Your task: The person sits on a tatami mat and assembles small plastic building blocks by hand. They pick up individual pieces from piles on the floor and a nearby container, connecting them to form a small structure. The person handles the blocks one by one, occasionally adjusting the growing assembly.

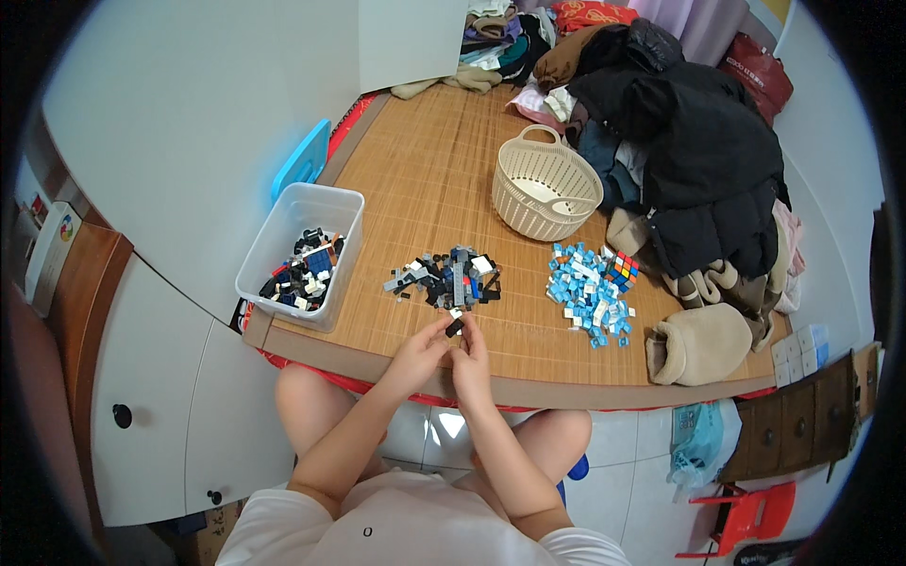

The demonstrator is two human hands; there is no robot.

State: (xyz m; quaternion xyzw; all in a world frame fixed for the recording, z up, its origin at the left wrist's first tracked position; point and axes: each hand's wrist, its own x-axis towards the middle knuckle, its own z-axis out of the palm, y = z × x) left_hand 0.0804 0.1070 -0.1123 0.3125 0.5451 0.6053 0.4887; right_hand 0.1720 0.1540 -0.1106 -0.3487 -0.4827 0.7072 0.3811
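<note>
My left hand (420, 357) and my right hand (470, 363) meet at the near side of the mat, their fingertips closed around a small black building brick (455, 327). A white piece shows just beyond it; whether it is joined to the black one I cannot tell. Right past my fingers lies a loose pile of black, grey and white building bricks (460, 281). Farther right is a heap of light blue and white small pieces (590, 294), with a colourful puzzle cube (622, 271) at its upper right edge.
A clear plastic bin (347, 250) of mixed bricks stands at left, its blue lid (302, 162) behind it. A beige basket (547, 193) sits on the bamboo mat (406, 170). Dark jackets (698, 141) and a rolled beige garment (703, 344) lie at right.
</note>
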